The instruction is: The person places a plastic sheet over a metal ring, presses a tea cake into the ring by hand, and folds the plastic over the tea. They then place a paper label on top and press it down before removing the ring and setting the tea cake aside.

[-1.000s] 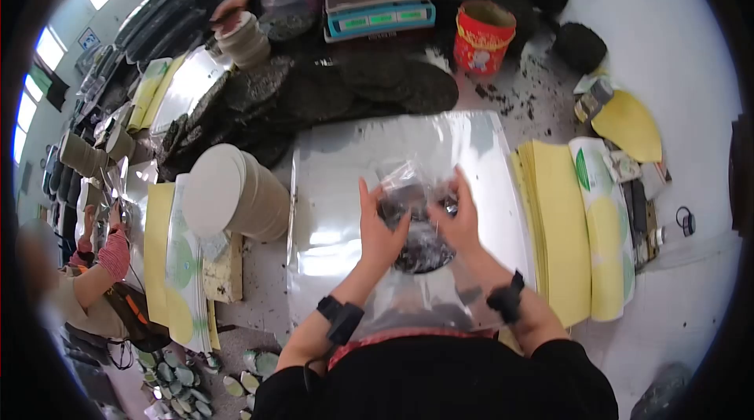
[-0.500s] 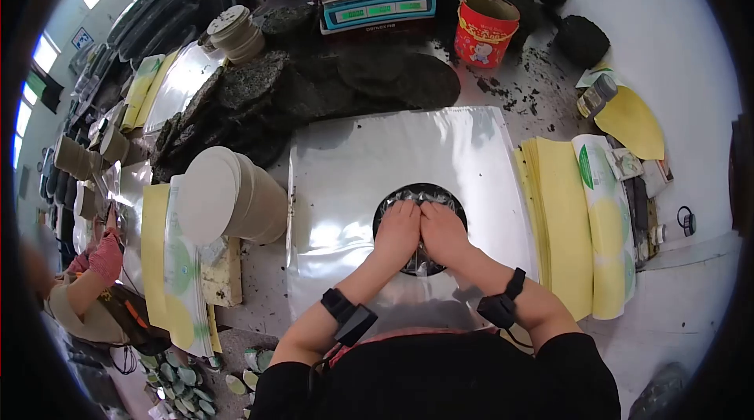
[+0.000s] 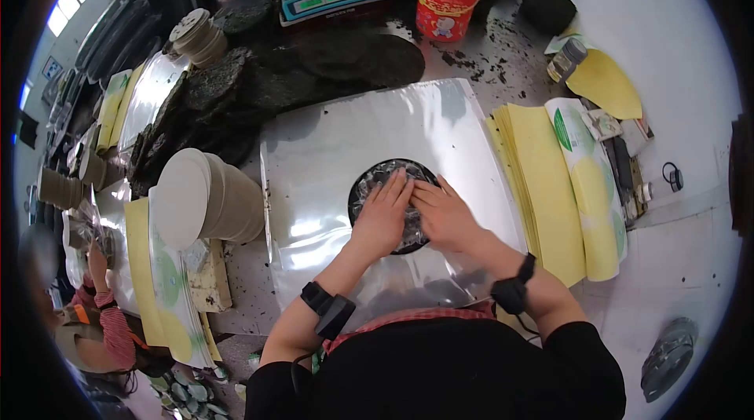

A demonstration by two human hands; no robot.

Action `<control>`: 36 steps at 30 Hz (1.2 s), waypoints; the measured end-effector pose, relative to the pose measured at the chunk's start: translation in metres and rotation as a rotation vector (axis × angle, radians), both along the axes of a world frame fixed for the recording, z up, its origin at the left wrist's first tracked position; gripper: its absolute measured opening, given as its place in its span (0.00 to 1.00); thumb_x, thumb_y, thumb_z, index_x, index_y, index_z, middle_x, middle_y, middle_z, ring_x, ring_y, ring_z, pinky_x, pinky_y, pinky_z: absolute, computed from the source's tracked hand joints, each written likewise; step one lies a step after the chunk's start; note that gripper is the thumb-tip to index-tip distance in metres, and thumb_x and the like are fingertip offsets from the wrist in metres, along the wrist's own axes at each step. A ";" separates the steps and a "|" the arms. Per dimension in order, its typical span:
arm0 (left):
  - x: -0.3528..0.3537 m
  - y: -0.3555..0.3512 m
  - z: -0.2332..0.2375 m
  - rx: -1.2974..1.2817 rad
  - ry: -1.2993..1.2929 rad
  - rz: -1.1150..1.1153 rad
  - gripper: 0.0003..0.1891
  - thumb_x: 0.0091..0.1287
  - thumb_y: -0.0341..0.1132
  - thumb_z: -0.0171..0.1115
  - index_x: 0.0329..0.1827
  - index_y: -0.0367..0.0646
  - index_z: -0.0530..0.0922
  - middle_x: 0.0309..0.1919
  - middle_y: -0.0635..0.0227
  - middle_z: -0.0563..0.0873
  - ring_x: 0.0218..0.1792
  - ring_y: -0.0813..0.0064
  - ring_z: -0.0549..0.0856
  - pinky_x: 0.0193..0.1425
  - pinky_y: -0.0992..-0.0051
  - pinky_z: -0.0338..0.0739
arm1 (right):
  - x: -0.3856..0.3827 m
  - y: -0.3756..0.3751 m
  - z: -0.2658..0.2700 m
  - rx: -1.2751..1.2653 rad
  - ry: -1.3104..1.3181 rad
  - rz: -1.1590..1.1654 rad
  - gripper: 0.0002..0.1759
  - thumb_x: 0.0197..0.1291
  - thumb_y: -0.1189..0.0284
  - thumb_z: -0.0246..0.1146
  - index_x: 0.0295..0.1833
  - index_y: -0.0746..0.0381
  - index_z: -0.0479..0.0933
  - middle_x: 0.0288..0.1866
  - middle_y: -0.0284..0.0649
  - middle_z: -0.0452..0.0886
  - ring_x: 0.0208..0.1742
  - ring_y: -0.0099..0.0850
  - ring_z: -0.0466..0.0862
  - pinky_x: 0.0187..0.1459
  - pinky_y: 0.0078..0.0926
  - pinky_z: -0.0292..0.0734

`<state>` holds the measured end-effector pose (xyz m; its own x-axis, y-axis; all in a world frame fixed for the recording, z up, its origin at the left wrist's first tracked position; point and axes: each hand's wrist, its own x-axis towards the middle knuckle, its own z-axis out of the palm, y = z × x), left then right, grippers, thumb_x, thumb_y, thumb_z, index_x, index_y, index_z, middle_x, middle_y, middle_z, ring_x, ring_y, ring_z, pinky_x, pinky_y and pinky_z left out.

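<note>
A black round disc (image 3: pixel 362 191), partly covered by crinkled clear plastic film, lies on a shiny silver sheet (image 3: pixel 314 137). My left hand (image 3: pixel 382 212) rests on the disc with its fingers stretched out. My right hand (image 3: pixel 444 214) lies against its right side, fingers extended and meeting the left fingertips over the film. Neither hand grips anything, and together they hide much of the disc's middle and near side.
White round discs are stacked (image 3: pixel 224 199) at the left. Printed yellow-and-white sheets (image 3: pixel 550 192) lie at the right. Dark flat rounds (image 3: pixel 345 67) are piled behind, near a blue scale (image 3: pixel 338 0) and a red bucket (image 3: pixel 446 8). A co-worker's red sleeve (image 3: pixel 116 330) shows at left.
My fingers, bunched near the disc's far side before, now lie stretched out across it. The whole view has shifted, and the co-worker at left has moved an arm.
</note>
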<state>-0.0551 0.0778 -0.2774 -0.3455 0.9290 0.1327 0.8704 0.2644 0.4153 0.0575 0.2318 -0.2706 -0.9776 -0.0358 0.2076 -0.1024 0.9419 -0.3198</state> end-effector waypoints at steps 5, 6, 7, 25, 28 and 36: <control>0.008 -0.001 0.007 -0.055 0.089 0.046 0.36 0.66 0.43 0.56 0.73 0.34 0.59 0.75 0.50 0.56 0.77 0.57 0.54 0.77 0.51 0.47 | 0.023 -0.002 0.009 -0.144 0.126 -0.115 0.27 0.52 0.71 0.61 0.61 0.65 0.73 0.64 0.47 0.74 0.69 0.41 0.69 0.71 0.53 0.54; 0.008 0.000 0.011 -0.082 0.091 0.049 0.37 0.66 0.47 0.56 0.73 0.33 0.58 0.76 0.49 0.55 0.77 0.56 0.53 0.78 0.50 0.44 | 0.045 0.022 0.017 -0.218 0.194 -0.154 0.27 0.52 0.72 0.63 0.60 0.65 0.73 0.64 0.48 0.73 0.68 0.42 0.69 0.71 0.53 0.54; 0.009 0.000 0.010 -0.107 0.087 0.057 0.40 0.66 0.50 0.57 0.74 0.33 0.57 0.76 0.49 0.55 0.78 0.56 0.51 0.78 0.49 0.42 | 0.068 0.048 0.024 -0.289 0.257 -0.186 0.26 0.51 0.73 0.64 0.59 0.65 0.73 0.64 0.49 0.73 0.67 0.43 0.69 0.71 0.52 0.54; 0.012 0.004 0.019 -0.122 -0.021 0.104 0.36 0.64 0.45 0.60 0.73 0.38 0.60 0.76 0.52 0.55 0.78 0.58 0.52 0.78 0.48 0.40 | 0.111 0.364 -0.065 -0.123 0.544 -1.304 0.11 0.57 0.66 0.67 0.42 0.59 0.79 0.46 0.41 0.84 0.46 0.41 0.84 0.46 0.36 0.76; 0.010 0.001 0.014 -0.121 0.000 0.087 0.38 0.67 0.44 0.57 0.75 0.35 0.53 0.77 0.52 0.52 0.78 0.58 0.49 0.78 0.50 0.39 | 0.108 0.372 -0.075 -0.015 0.466 -1.012 0.13 0.55 0.65 0.70 0.34 0.64 0.79 0.37 0.44 0.85 0.36 0.42 0.83 0.38 0.34 0.76; 0.009 0.000 0.004 -0.072 0.039 0.064 0.40 0.69 0.45 0.53 0.76 0.31 0.49 0.76 0.50 0.53 0.78 0.59 0.50 0.78 0.51 0.40 | 0.123 0.182 0.186 -0.662 1.075 -0.780 0.08 0.72 0.70 0.54 0.42 0.64 0.72 0.31 0.33 0.80 0.26 0.23 0.75 0.31 0.18 0.70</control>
